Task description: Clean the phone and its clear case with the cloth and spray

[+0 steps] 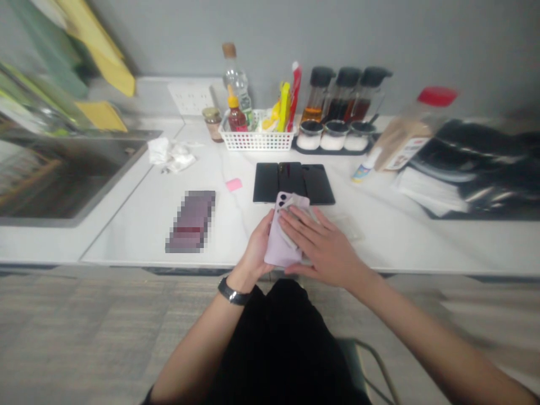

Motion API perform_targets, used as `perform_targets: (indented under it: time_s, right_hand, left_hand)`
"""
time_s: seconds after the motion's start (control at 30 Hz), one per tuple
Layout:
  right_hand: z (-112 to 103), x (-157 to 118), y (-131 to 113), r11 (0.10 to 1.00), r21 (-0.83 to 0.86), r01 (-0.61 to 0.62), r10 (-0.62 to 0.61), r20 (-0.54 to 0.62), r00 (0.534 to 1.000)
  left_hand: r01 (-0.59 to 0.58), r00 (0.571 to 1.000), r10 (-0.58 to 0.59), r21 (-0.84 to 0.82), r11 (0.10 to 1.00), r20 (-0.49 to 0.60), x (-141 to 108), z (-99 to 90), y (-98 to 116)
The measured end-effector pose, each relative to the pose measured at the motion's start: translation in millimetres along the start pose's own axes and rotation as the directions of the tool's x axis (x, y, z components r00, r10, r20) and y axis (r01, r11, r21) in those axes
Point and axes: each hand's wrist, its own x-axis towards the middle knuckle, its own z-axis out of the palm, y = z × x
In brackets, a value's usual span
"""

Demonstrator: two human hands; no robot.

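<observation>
As viewed from the head-worn camera, a lilac smartphone (278, 253) in a two-handed hold, just above the front edge of the white marble-patterned counter (392, 242), lenses toward the upper left corner. Left hand (255, 250): cupped around the phone's edge, fingers behind it and out of view; wristwatch (233, 291) on that wrist. Right hand (318, 242): fingers slightly apart, pressed over a pale cloth (297, 209) against the phone's back. Already lying flat beyond the hands: three black smartphones (294, 181), side by side and touching. Further left and well apart: one pixelated phone-shaped object (190, 221), detail obscured, with a pink sticky note (233, 184) near it. Along the rear of the counter: white plastic basket (256, 140) of bottles and tubes, three dark-capped cruets (337, 93), three small white-filled cups (333, 136). Crumpled tissue (171, 154) beside a stainless steel sink (63, 174); behind, grey wall (295, 34) with wall socket (192, 98).
</observation>
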Motion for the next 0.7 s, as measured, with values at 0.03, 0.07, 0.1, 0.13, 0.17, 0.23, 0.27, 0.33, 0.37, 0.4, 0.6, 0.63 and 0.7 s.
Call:
perform_targets:
  time_s: [0.03, 0.07, 0.1, 0.13, 0.17, 0.23, 0.27, 0.33, 0.37, 0.4, 0.6, 0.63, 0.7]
  right_hand:
    - [3.0, -0.2, -7.9, 0.999, 0.012, 0.04, -0.041, 0.004, 0.999]
    - [5.4, -1.9, -15.8, 0.996, 0.018, 0.082, -0.082, 0.003, 0.997]
    - [6.8, -4.9, -22.5, 0.993, 0.018, 0.119, -0.119, 0.0, 0.993]
    - [7.0, -8.9, -27.3, 0.99, 0.011, 0.141, -0.141, -0.005, 0.99]
    - [6.1, -13.6, -29.6, 0.99, -0.002, 0.144, -0.145, -0.01, 0.989]
    - [1.8, -23.0, -27.4, 0.995, -0.038, 0.092, -0.093, -0.016, 0.996]
    - [-0.6, -26.7, -24.1, 0.997, -0.055, 0.045, -0.046, -0.02, 0.999]
    - [-3.9, -30.3, -17.7, 0.996, -0.064, -0.058, 0.055, -0.046, 0.997]
    - [-4.0, -30.0, -16.0, 0.994, -0.05, -0.099, 0.096, -0.068, 0.993]
    - [-2.9, -28.1, -15.7, 0.99, -0.026, -0.139, 0.136, -0.093, 0.986]
    - [15.3, -1.3, -31.9, 0.909, 0.167, -0.382, 0.407, -0.154, 0.9]
    - [17.0, 2.9, -33.4, 0.898, 0.185, -0.398, 0.425, -0.14, 0.894]
    - [17.9, 9.4, -32.8, 0.888, 0.198, -0.416, 0.442, -0.116, 0.889]
  left_hand:
    - [0.004, 1.0, -0.004, 0.003, 1.0, 0.003, 0.2, -0.9, 0.6]
    - [0.007, 1.0, -0.007, 0.006, 1.0, 0.02, 0.7, -2.4, 1.2]
    - [0.006, 0.999, -0.007, 0.011, 1.0, 0.052, 1.3, -4.2, 1.6]
    - [-0.005, 0.996, 0.004, 0.016, 1.0, 0.091, 2.1, -6.0, 2.0]
    - [-0.026, 0.992, 0.024, 0.018, 0.999, 0.124, 2.8, -7.5, 2.1]
    - [-0.07, 0.986, 0.067, 0.009, 0.998, 0.152, 3.7, -8.9, 1.7]
    - [-0.084, 0.986, 0.083, -0.001, 0.996, 0.145, 3.8, -8.7, 1.3]
    - [-0.102, 0.989, 0.104, -0.028, 0.994, 0.11, 3.4, -6.7, 0.1]
    - [-0.106, 0.99, 0.109, -0.037, 0.994, 0.093, 2.9, -5.3, -0.5]
    - [-0.111, 0.99, 0.114, -0.041, 0.993, 0.079, 2.4, -4.0, -1.0]
    - [-0.145, 0.989, 0.146, -0.026, 0.989, 0.027, 0.7, -0.9, -4.0]
    - [-0.143, 0.989, 0.144, -0.026, 0.989, 0.023, 0.9, -0.9, -4.3]
    - [-0.152, 0.988, 0.153, -0.023, 0.988, 0.021, 1.3, -0.8, -4.4]
